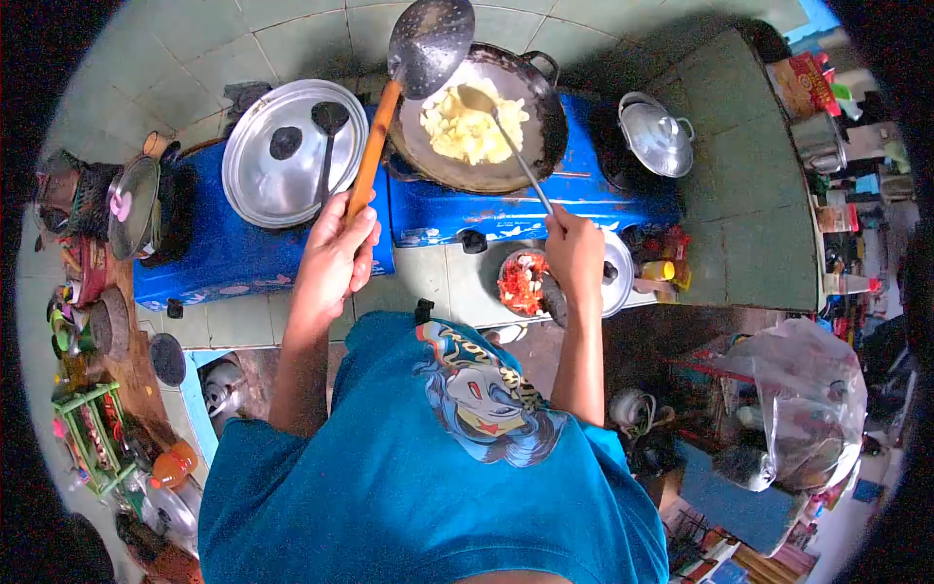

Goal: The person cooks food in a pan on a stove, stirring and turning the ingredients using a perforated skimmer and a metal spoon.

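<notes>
Through the head camera I see a dark wok (551,122) on the blue stove (603,204), pale yellow pieces (467,136) heaped in its middle. The right hand (576,251) is closed around the handle of a metal ladle (522,161), its head among the pieces. The left hand (338,248), fingers curled, grips the wooden handle of a perforated skimmer (431,49), raised at the wok's left. Nearer the body, a bowl (513,255) holds red and white food (520,287). I cannot see inside the lidded pot (657,141) at right.
</notes>
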Tool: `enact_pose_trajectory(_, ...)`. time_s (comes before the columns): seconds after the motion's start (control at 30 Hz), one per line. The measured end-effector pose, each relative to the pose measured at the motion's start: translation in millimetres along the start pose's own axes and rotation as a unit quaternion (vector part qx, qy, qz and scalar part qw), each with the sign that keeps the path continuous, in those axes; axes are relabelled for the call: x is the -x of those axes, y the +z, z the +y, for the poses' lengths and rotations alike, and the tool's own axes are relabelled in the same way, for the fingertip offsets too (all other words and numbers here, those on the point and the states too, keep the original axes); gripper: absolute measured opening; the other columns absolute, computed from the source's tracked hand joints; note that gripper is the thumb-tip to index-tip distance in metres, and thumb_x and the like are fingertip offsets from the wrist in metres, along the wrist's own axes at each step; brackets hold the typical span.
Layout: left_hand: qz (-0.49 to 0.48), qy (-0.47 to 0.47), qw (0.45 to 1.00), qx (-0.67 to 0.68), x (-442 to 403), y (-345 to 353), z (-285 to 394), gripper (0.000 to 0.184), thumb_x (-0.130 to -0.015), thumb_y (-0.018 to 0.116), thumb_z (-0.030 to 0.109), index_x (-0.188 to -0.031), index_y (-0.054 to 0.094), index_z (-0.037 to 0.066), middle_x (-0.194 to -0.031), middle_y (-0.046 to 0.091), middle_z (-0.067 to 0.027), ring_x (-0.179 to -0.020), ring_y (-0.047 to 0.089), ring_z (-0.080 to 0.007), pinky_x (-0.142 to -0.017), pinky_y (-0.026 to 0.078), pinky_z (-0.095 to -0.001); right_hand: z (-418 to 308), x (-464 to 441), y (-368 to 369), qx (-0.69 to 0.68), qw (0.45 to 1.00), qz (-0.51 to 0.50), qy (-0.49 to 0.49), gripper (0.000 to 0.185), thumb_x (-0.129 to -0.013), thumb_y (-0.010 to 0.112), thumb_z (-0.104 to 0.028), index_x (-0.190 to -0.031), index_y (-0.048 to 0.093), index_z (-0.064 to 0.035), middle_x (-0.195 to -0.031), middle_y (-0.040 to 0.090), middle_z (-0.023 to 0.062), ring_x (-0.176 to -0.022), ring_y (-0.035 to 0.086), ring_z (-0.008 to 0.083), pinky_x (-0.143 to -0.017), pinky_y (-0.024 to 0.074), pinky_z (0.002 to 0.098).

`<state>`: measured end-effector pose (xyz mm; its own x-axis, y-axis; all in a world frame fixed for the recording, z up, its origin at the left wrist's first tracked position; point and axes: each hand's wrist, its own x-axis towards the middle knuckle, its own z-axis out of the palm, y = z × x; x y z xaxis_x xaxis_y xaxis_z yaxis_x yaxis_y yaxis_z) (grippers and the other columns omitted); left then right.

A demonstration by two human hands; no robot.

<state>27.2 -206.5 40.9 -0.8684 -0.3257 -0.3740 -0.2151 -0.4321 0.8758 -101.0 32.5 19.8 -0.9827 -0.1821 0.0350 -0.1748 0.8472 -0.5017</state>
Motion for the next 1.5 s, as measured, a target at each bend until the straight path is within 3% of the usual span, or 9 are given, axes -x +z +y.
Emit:
enact_pose_trajectory(0.47, 0.029, 0.021, 0.998, -0.057, -2.4, -2.0, -9.6, 0.028, -0.088, 0.055, 0.011, -0.115, 0.049, 0.009, -0.064, 0.047, 0.0023, -0.036, 0.035, -0.0011, -0.029, 0.022, -0.0180, 19.4, 6.0, -5.7, -0.009, 0.999, 0.008, -0.041, 0.016, -0.082, 0.056, -0.016, -0.089, 0.066, -0.0062, -0.071, 0.058, 0.0249, -0.069, 0.059, 0.0406, -0.060, 0.0457, 0.0444)
enact_pose_trajectory(0.67, 0.034, 0.021, 0.997, -0.069, -0.8, -2.7, -10.3, 0.029, -0.087, 0.055, 0.012, -0.115, 0.048, 0.009, -0.062, 0.046, 0.0031, -0.036, 0.034, -0.0011, -0.029, 0.022, -0.0181, 24.6, -5.3, -11.1, 0.027, 0.998, 0.020, 0.043, 0.026, -0.080, 0.060, -0.020, -0.101, 0.065, -0.0057, -0.077, 0.061, 0.0239, -0.073, 0.064, 0.0344, -0.065, 0.0482, 0.0368)
enact_pose_trajectory(0.73, 0.033, 0.023, 0.997, -0.067, -1.3, -1.8, -9.4, 0.029, -0.087, 0.055, 0.012, -0.115, 0.048, 0.009, -0.061, 0.045, 0.0035, -0.036, 0.033, -0.0011, -0.029, 0.022, -0.0181, 27.0, -6.5, -9.7, 0.027, 0.999, -0.010, 0.025, 0.026, -0.080, 0.059, -0.020, -0.102, 0.064, -0.0061, -0.076, 0.061, 0.0241, -0.072, 0.064, 0.0338, -0.064, 0.0479, 0.0375)
enact_pose_trajectory(0.8, 0.044, 0.017, 0.997, -0.064, 0.6, -0.3, -7.4, 0.029, -0.087, 0.056, 0.013, -0.115, 0.048, 0.009, -0.060, 0.044, 0.0043, -0.035, 0.032, -0.0010, -0.029, 0.021, -0.0179, 21.6, -2.0, -11.8, -0.015, 0.999, 0.013, -0.031, 0.016, -0.082, 0.055, -0.018, -0.088, 0.063, -0.0047, -0.071, 0.059, 0.0236, -0.070, 0.059, 0.0408, -0.060, 0.0460, 0.0455)
enact_pose_trajectory(0.87, 0.045, 0.013, 0.997, -0.064, 1.2, 0.4, -6.8, 0.029, -0.087, 0.056, 0.014, -0.114, 0.048, 0.009, -0.059, 0.044, 0.0045, -0.035, 0.032, -0.0010, -0.029, 0.021, -0.0179, 15.8, -9.3, -10.7, -0.009, 1.000, -0.015, 0.006, 0.018, -0.082, 0.054, -0.018, -0.088, 0.063, -0.0037, -0.070, 0.058, 0.0244, -0.070, 0.059, 0.0412, -0.061, 0.0462, 0.0459)
enact_pose_trajectory(1.07, 0.043, 0.025, 0.996, -0.075, 3.1, 0.8, -3.8, 0.030, -0.086, 0.058, 0.014, -0.114, 0.048, 0.010, -0.058, 0.042, 0.0053, -0.035, 0.031, -0.0008, -0.029, 0.020, -0.0183, 18.6, -22.3, 14.4, -0.008, 0.998, 0.015, -0.065, 0.020, -0.082, 0.054, -0.016, -0.097, 0.065, -0.0087, -0.072, 0.059, 0.0236, -0.070, 0.060, 0.0402, -0.062, 0.0473, 0.0449)
enact_pose_trajectory(1.2, 0.060, 0.017, 0.995, -0.072, 4.2, -1.0, -4.7, 0.032, -0.086, 0.058, 0.014, -0.115, 0.048, 0.009, -0.058, 0.042, 0.0058, -0.035, 0.031, -0.0007, -0.029, 0.019, -0.0185, 14.6, -13.8, -2.9, -0.028, 0.999, 0.018, -0.005, 0.020, -0.081, 0.055, -0.016, -0.098, 0.066, -0.0099, -0.073, 0.059, 0.0240, -0.071, 0.060, 0.0397, -0.062, 0.0467, 0.0440)
enact_pose_trajectory(1.33, 0.053, 0.014, 0.996, -0.075, 0.6, -2.6, -6.0, 0.033, -0.085, 0.059, 0.015, -0.116, 0.048, 0.009, -0.057, 0.042, 0.0058, -0.035, 0.031, -0.0008, -0.029, 0.019, -0.0184, 15.2, -3.4, -5.8, -0.020, 0.998, -0.026, -0.050, 0.019, -0.082, 0.056, -0.016, -0.096, 0.065, -0.0066, -0.073, 0.059, 0.0245, -0.070, 0.059, 0.0405, -0.062, 0.0463, 0.0443)
enact_pose_trajectory(1.5, 0.066, 0.005, 0.996, -0.064, 4.2, 3.3, -5.0, 0.033, -0.085, 0.060, 0.014, -0.115, 0.048, 0.009, -0.057, 0.041, 0.0060, -0.035, 0.032, -0.0008, -0.029, 0.020, -0.0181, 28.5, -4.0, -1.4, -0.017, 0.999, 0.028, 0.002, 0.020, -0.081, 0.057, -0.017, -0.097, 0.065, -0.0082, -0.074, 0.060, 0.0235, -0.071, 0.060, 0.0398, -0.061, 0.0463, 0.0443)
